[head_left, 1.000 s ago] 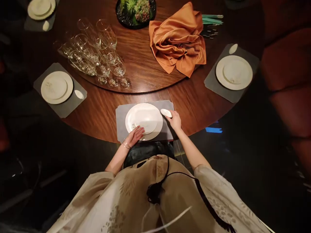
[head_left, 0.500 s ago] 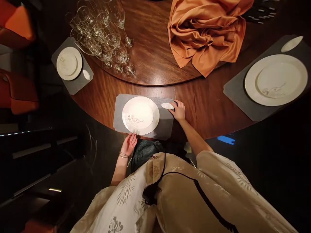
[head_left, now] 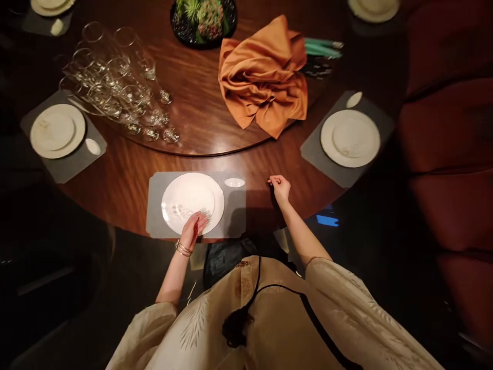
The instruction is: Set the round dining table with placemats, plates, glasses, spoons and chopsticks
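the left hand [head_left: 195, 226] lies flat with loose fingers on the near rim of the white plate [head_left: 192, 203], grasping nothing. a smaller plate sits on top of this plate, and both stand on a grey placemat [head_left: 239, 216] at the near edge of the round wooden desk [head_left: 127, 185]. a small white oval dish [head_left: 234, 182] lies on the same placemat, just beside the plate on its right. the right hand [head_left: 280, 187] rests on the bare wood to the right of the placemat, apart from the oval dish; its fingers are curled and pinched together, and i cannot tell if something is between them. on the raised round middle part of the desk stand many wine glasses [head_left: 115, 92] on the left, and an orange cloth [head_left: 265, 82] lies crumpled on the right. a dark bowl of plants [head_left: 203, 18] is at the far side. two more placemats with plates are at the left [head_left: 57, 131] and the right [head_left: 349, 137].
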The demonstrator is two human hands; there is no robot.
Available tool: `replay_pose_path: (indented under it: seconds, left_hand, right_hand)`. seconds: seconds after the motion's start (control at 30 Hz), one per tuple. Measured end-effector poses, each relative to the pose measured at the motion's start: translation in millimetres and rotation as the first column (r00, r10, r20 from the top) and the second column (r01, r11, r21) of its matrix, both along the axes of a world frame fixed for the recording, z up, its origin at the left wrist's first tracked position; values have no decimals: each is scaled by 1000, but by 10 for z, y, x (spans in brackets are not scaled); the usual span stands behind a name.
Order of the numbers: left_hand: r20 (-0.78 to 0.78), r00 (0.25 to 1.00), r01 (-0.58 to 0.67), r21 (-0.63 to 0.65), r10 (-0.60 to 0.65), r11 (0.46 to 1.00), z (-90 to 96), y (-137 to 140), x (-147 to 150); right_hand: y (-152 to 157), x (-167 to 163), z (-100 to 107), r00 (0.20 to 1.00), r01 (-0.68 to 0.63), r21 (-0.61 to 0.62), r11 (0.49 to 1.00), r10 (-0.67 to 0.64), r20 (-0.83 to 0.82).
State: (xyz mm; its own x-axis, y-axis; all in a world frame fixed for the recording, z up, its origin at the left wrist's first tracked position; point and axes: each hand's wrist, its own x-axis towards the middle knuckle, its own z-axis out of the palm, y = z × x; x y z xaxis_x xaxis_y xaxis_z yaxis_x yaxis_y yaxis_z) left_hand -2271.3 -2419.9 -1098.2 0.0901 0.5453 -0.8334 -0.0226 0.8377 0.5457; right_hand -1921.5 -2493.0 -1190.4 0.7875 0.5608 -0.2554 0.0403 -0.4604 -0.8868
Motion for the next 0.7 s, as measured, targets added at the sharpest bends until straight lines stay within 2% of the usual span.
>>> replay_pose_path:
  seconds: [0.07, 0.13, 0.2, 0.27, 0.33, 0.37, 0.4, 0.47, 0.53, 0.63, 0.7]
  left_hand:
    - [15, 984, 176, 150, -180, 973, 50, 126, 339]
    - [-16, 948, 308, 307, -318, 900, 98, 240, 732]
    - [-125, 897, 432, 459, -425, 776, 94, 348, 1182]
    - [-306, 819, 569, 545, -486, 615, 26, 464, 1701]
    - [-514, 713, 701, 519, -477, 489, -74, 595, 2278]
    - [-608, 653, 754, 470, -451, 459, -125, 665, 2572]
    - [-689, 591, 795, 409, -419, 448, -174, 735, 2856]
    - [-799, 474, 839, 283, -371, 464, -265, 863, 3348]
    - [-862, 376, 851, 177, -339, 494, -352, 951, 3682]
    - [-925, 243, 865, 71, -292, 497, -469, 976, 3882]
    - [-949, 154, 879, 5, -273, 477, -529, 941, 3890]
  right_hand:
    - [-87, 407, 124, 1000, 22, -9, 1000, -22, -6]
    - [-36, 961, 270, 999, -5, -57, 998, 8, 53]
    - [174, 1608, 420, 984, -74, -101, 992, 89, 152]
    - [511, 2240, 544, 939, -177, -148, 973, 212, 271]
    - [896, 2746, 602, 852, -290, -229, 929, 360, 380]
    - [1080, 2933, 600, 795, -340, -284, 896, 436, 421]
    - [1248, 3078, 580, 736, -379, -343, 859, 505, 451]
    - [1522, 3276, 501, 632, -424, -448, 787, 611, 477]
    - [1729, 3433, 410, 576, -421, -511, 749, 656, 487]
    - [2034, 3750, 312, 532, -397, -549, 735, 672, 515]
    - [2308, 4012, 285, 473, -421, -581, 696, 715, 514]
